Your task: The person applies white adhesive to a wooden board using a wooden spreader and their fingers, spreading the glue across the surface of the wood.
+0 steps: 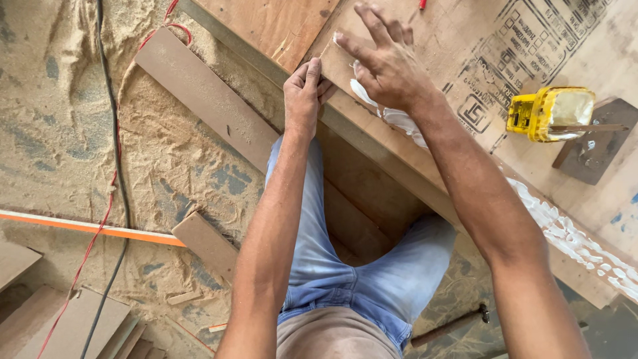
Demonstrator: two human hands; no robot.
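A: Nearest, what do the hands do?
B: The left hand [304, 93], at twelve o'clock, pinches its fingers shut on a thin strip [325, 49] at the plywood board [458, 40] edge. The right hand [384, 61], at one o'clock, spreads open fingers over white glue [392, 116] along that edge.
A: Farther?
B: A yellow glue tub [548, 113] stands at two o'clock, a stick across its mouth.

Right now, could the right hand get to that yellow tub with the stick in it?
Probably yes: the right hand is over the same board, and nothing lies between it and the yellow tub.
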